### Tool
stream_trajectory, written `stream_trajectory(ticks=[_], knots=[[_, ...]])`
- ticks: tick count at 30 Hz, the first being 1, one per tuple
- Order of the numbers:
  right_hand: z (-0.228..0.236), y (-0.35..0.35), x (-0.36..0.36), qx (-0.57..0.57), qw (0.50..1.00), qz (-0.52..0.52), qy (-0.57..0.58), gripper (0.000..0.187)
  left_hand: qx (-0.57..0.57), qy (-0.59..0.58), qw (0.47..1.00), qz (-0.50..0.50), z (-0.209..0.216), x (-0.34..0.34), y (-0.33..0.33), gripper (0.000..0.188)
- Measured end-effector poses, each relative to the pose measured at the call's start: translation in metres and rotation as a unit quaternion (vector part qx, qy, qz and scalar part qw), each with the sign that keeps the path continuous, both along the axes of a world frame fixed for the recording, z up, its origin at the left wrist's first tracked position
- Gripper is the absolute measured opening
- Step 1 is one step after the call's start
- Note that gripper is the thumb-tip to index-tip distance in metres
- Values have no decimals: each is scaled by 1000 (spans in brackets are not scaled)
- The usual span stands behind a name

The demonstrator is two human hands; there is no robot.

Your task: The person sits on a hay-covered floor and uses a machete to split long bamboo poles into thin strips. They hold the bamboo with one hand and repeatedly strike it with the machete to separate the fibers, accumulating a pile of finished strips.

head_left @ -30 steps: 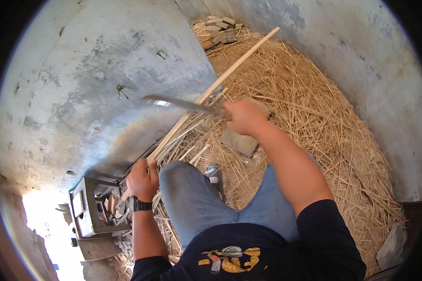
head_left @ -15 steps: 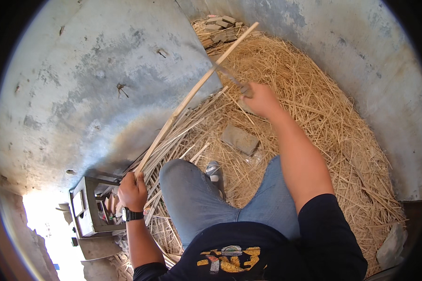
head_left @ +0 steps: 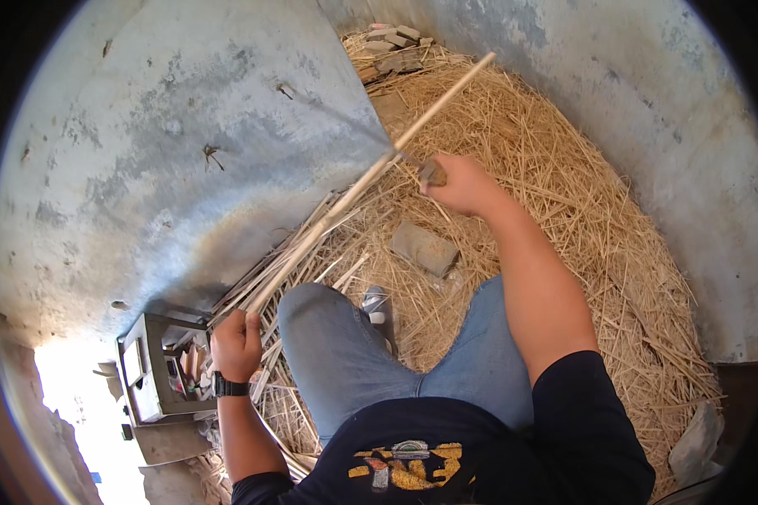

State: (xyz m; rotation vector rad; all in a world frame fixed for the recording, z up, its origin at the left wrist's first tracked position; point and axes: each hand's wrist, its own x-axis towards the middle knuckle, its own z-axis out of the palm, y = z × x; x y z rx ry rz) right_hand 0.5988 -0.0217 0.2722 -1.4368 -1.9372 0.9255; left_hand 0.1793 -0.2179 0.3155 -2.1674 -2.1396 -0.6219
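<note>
My left hand (head_left: 237, 345) is closed round the near end of a long pale bamboo strip (head_left: 358, 188), beside my left knee. The strip slants away up to the right, its far end in the air above the shavings. My right hand (head_left: 463, 182) grips the wooden handle of a knife (head_left: 432, 173) well out in front of me. The knife's blade crosses the strip past its middle and points up to the left; motion blurs it to a grey streak.
Straw-like shavings (head_left: 556, 194) cover the floor, with a brick-like block (head_left: 425, 248) between my feet. Split strips (head_left: 269, 265) lie along the left wall (head_left: 126, 185). A wooden stool (head_left: 152, 370) on its side stands left; broken bricks (head_left: 393, 37) lie at the back.
The strip's far end has swung right and slightly down. My right hand has shifted a little left and down with the knife, whose blade still crosses the strip. My left hand keeps its grip.
</note>
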Motion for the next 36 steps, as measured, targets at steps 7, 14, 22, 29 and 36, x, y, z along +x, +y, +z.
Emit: stream_trajectory(ticks=[7,14,22,29,36], knots=[[26,-38,-52,89,953,195,-214,28,72,83,994,-22,-5,8,8,31],[4,-1,1,44,999,10,-21,32,121,69,989,39,1,-6,3,30],[10,-34,-58,248,954,119,-122,17,62,-27,998,4,-7,16,13,39],[26,-23,-17,43,999,-2,0,21,17,-95,995,-6,2,-5,1,46],[12,-29,-33,152,983,79,-69,23,60,-38,997,29,6,14,3,41]])
